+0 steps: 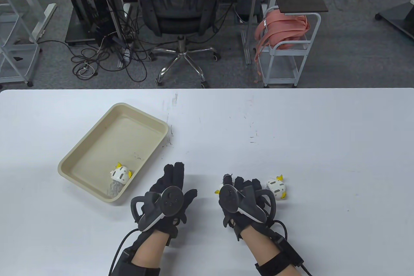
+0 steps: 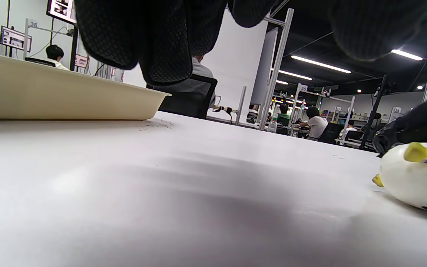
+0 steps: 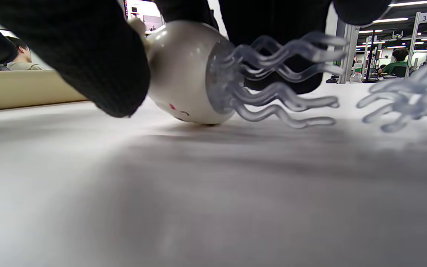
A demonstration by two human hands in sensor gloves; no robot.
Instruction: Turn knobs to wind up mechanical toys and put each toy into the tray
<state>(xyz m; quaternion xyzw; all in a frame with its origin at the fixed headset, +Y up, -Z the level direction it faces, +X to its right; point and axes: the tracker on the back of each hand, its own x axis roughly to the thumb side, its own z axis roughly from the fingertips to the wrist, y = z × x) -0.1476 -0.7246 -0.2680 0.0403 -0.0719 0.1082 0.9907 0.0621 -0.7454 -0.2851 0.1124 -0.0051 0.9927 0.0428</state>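
A white jellyfish-like wind-up toy (image 3: 184, 74) with clear wavy tentacles lies on its side on the white table. My right hand (image 1: 237, 187) covers it and grips it, thumb (image 3: 98, 66) on one side and the other fingers over the top. Only its yellow tip (image 1: 217, 191) peeks out in the table view. A second toy (image 1: 277, 188) lies just right of that hand, untouched. A third toy (image 1: 120, 175) lies in the near corner of the beige tray (image 1: 97, 146). My left hand (image 1: 174, 179) lies flat with straight fingers between tray and right hand, holding nothing.
The tray (image 2: 61, 96) sits at an angle on the table's left half, close to my left hand. Beyond the table's far edge stand an office chair (image 1: 179, 7) and a white cart (image 1: 288, 43) on the floor.
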